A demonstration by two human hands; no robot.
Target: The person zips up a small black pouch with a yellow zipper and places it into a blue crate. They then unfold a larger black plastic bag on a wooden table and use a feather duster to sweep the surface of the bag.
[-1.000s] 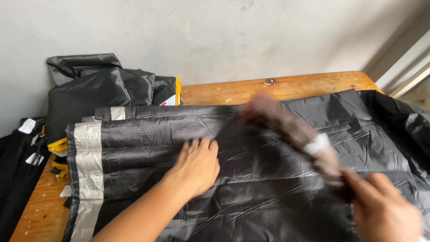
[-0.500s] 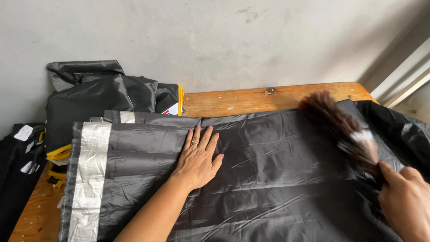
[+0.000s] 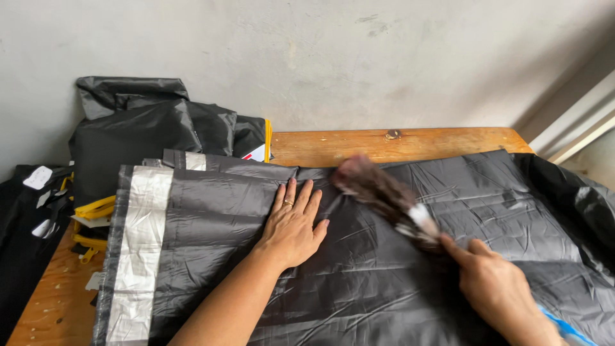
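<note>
Pressing flat, fingers spread, the left hand (image 3: 291,227) pins the black garment (image 3: 384,275); the right hand (image 3: 496,291) grips a feather duster (image 3: 384,195).

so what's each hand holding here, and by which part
The right hand grips a dark-bristled brush by its handle end. The left hand holds nothing, lying flat on the black garment.

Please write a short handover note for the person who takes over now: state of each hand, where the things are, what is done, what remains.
Left hand: flat, fingers spread, pressing the black fabric on the wooden table.
Right hand: gripping a dark brush, blurred, bristles over the fabric near the left hand.
Fabric lies spread out, grey reflective strip at its left end. Folded black pieces are stacked at the back left.
Done and left: brushing is under way; how much is covered cannot be told.
</note>
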